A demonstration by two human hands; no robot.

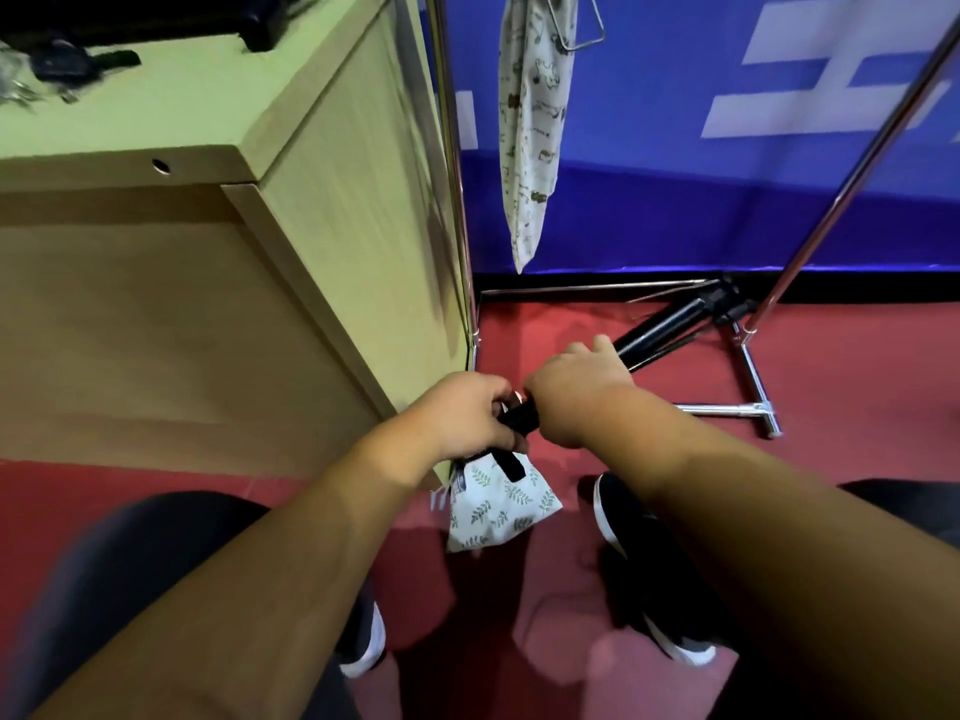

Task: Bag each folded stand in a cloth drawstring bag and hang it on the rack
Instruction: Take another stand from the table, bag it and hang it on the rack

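Note:
My right hand (576,389) grips a black folded stand (670,330) that slants from the hands up toward the rack's foot. My left hand (462,415) holds the stand's near end together with the mouth of a white leaf-print drawstring bag (498,506), which hangs below the hand. The stand's near tip shows between the two hands. A second cloth bag (530,132), cream with small prints, hangs from the rack on a wire hook, long and filled.
The chrome rack's left post (457,163), slanted right post (852,163) and floor bars (727,407) stand against a blue banner. A light wooden cabinet (291,210) with dark items on top fills the left. My two shoes rest on the red floor.

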